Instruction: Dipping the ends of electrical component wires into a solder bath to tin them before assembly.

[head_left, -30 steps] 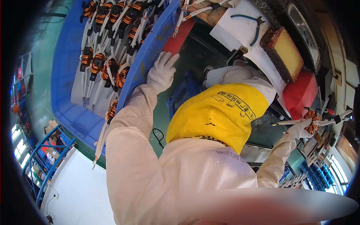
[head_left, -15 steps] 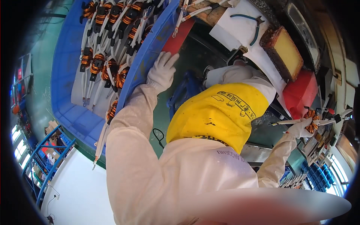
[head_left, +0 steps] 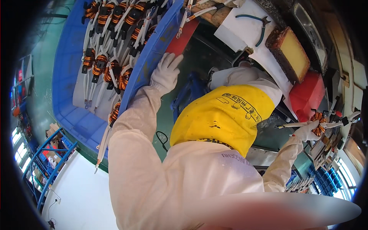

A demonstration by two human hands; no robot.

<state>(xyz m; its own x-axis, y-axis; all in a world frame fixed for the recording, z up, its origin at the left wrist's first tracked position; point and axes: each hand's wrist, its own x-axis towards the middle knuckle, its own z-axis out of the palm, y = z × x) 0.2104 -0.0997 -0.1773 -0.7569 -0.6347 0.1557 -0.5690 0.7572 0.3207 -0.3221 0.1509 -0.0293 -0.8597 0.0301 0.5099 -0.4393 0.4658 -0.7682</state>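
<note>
My left hand (head_left: 165, 73), in a white glove, lies with its fingers stretched out against the outer side of the blue plastic bin (head_left: 138, 63), at the edge of a red panel (head_left: 183, 40). Rows of copper-wound coils (head_left: 100, 64) with white-sleeved leads fill the bin. Far to the right, my gloved right hand (head_left: 305, 132) is closed around one copper-wound coil (head_left: 318, 125). White-sleeved leads stick out from that coil on both sides. The glove covers part of its winding.
A white sheet (head_left: 239, 28) with blue-handled pliers (head_left: 262, 33) lies at the upper right. Beside it stand a brown-rimmed block with a yellowish face (head_left: 295, 53) and a red box (head_left: 306, 96). A blue metal rack (head_left: 48, 165) stands at the lower left, near a white surface (head_left: 82, 195).
</note>
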